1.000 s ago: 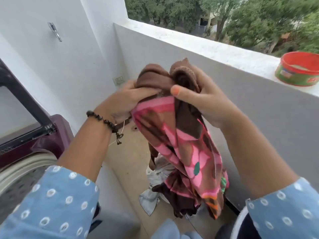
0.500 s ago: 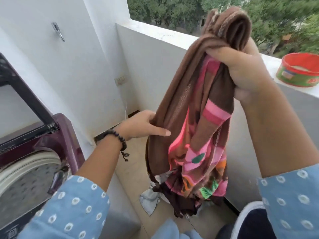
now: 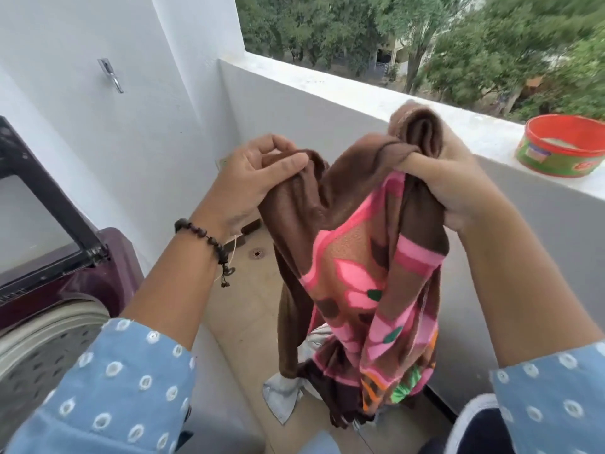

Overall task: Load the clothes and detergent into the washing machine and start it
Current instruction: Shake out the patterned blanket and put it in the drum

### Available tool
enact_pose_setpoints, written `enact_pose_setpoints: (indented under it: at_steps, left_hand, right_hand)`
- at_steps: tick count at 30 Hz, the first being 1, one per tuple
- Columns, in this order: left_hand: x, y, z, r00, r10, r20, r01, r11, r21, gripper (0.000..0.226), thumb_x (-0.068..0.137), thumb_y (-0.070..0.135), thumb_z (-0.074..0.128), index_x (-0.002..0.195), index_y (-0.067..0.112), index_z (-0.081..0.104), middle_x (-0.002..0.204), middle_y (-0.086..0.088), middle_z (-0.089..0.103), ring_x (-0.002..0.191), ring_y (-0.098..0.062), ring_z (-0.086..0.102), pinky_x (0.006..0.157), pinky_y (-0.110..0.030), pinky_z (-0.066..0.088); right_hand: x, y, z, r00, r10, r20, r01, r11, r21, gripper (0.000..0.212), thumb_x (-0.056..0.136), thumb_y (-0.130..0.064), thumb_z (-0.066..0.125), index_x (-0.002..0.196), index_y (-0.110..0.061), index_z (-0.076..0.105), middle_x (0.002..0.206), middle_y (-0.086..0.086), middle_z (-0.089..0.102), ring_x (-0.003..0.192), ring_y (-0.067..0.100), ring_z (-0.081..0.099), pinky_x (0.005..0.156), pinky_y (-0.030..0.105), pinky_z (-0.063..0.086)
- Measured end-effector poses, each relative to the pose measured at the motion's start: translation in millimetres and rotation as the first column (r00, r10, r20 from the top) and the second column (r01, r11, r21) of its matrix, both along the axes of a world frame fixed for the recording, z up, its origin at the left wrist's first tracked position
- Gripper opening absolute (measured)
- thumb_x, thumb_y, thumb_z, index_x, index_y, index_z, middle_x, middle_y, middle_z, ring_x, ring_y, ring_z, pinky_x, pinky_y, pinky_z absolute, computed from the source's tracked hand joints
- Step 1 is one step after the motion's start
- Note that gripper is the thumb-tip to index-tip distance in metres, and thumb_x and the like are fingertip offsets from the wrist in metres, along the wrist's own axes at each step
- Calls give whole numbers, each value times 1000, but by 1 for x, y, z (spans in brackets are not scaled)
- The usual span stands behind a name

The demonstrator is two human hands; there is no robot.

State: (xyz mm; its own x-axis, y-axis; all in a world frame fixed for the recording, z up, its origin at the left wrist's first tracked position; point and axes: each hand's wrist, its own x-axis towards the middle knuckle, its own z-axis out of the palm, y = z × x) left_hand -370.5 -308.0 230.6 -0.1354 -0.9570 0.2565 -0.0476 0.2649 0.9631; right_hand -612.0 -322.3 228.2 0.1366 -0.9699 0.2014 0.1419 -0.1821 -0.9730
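Observation:
A brown towel with pink flowers (image 3: 357, 283) hangs in front of me, held up by both hands. My left hand (image 3: 248, 181) pinches its brown edge on the left. My right hand (image 3: 448, 181) grips a bunched fold at the top right. Its lower end reaches a pile of clothes (image 3: 284, 391) on the tiled floor. The maroon top-load washing machine (image 3: 82, 283) stands at the left with its lid (image 3: 39, 198) raised and the steel drum (image 3: 36, 358) showing. A red and green tub of detergent (image 3: 563, 149) sits on the parapet ledge at the right.
White walls close the balcony at the left and back, with a metal hook (image 3: 111, 75) on the wall. A low parapet (image 3: 360, 96) runs along the right, trees beyond it. A floor drain (image 3: 257, 253) lies near the far corner.
My right hand has come down from high up to chest height with the towel. My left hand has risen and taken hold of the towel's brown edge.

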Motion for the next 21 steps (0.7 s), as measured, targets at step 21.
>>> enact_pose_setpoints:
  at_steps: [21]
  left_hand:
    - [2,1,-129,939,176,296,-260,926,273,7,94,33,63,94,32,70,106,2,74,104,-19,68,97,-45,51]
  right_hand:
    - [1,11,42,974,5,226,14,997,-82,29,72,8,72,91,-13,68,80,3,74,79,20,72,76,37,57]
